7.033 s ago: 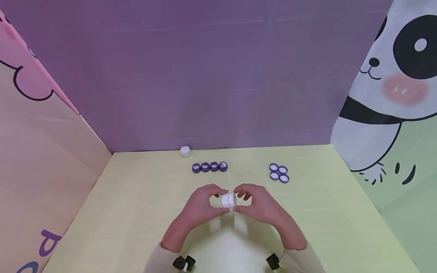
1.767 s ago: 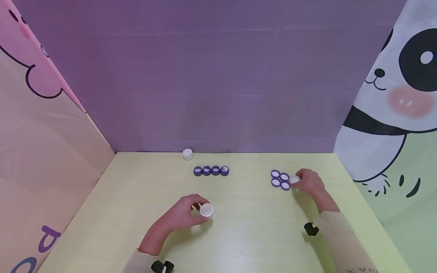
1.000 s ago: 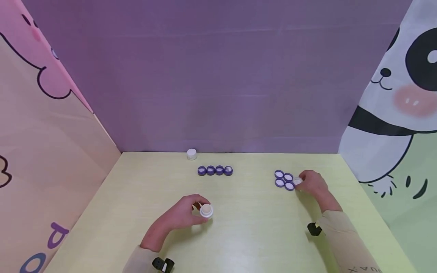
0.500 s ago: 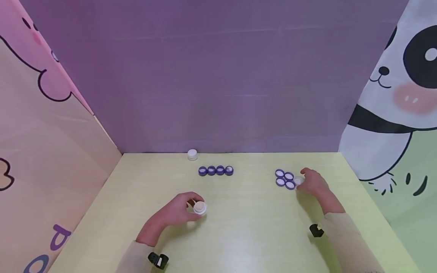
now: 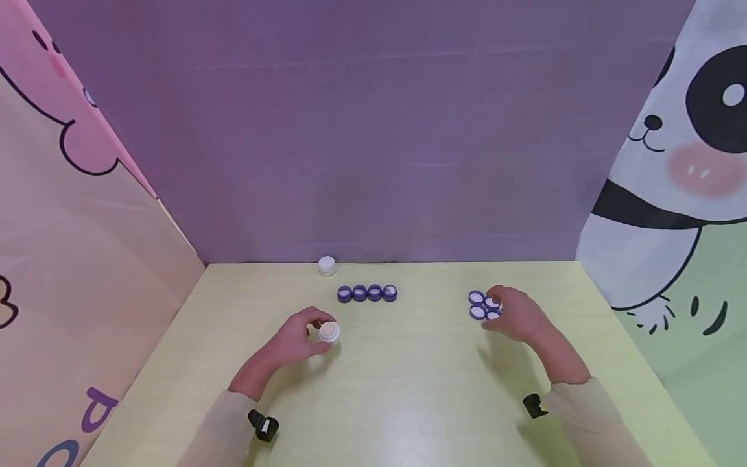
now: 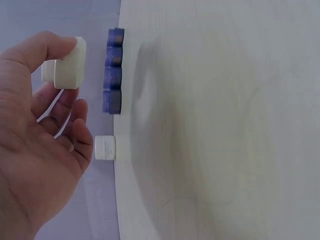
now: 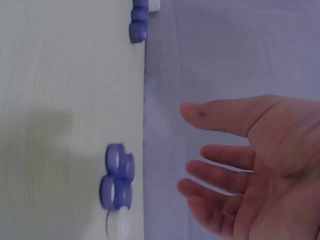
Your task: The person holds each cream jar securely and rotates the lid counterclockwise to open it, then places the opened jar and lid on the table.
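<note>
My left hand (image 5: 297,338) pinches a small white jar (image 5: 329,333) between thumb and fingers, held upright above the table with its narrow mouth uncovered. In the left wrist view the jar (image 6: 70,65) shows its neck pointing away from the table. My right hand (image 5: 516,316) hovers over the right-hand cluster, its fingers apart and holding nothing. Below it lie several purple ring-edged lids (image 5: 478,312) with white insides. A white lid (image 7: 119,223) lies touching them in the right wrist view; in the head view the hand mostly hides it.
Several short purple round pieces (image 5: 359,294) stand in a touching row toward the back. Behind them, near the purple back wall (image 5: 385,162), stands a capped white jar (image 5: 327,266). Printed side walls (image 5: 653,259) bound the pale table (image 5: 397,402).
Earlier both hands held the white jar together. The white lid now lies beside the purple lids, let go by my right hand, which has lifted leftward. My left hand has moved back and left with the jar.
</note>
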{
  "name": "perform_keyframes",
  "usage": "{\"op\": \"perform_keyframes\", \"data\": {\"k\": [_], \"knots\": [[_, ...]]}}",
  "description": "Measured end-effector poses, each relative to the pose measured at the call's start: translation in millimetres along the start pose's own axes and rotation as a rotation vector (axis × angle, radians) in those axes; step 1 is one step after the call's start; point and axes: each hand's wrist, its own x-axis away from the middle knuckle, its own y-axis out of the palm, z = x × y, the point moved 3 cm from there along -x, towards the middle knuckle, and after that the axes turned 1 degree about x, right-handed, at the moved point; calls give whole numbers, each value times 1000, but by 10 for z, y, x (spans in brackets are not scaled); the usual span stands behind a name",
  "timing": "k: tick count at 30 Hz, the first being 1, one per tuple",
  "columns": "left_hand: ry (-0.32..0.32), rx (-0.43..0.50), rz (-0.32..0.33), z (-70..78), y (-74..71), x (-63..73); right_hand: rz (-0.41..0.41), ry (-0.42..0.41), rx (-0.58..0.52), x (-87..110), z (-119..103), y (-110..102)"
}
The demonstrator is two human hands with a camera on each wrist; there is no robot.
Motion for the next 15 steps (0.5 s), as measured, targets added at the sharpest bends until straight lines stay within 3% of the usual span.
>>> {"op": "perform_keyframes", "data": {"k": [6, 15], "knots": [[-17, 15, 43, -115, -78, -153, -21, -68, 10, 94, -220, 24], [-135, 0, 67, -284, -165, -305, -25, -136, 22, 230, -445, 77]]}}
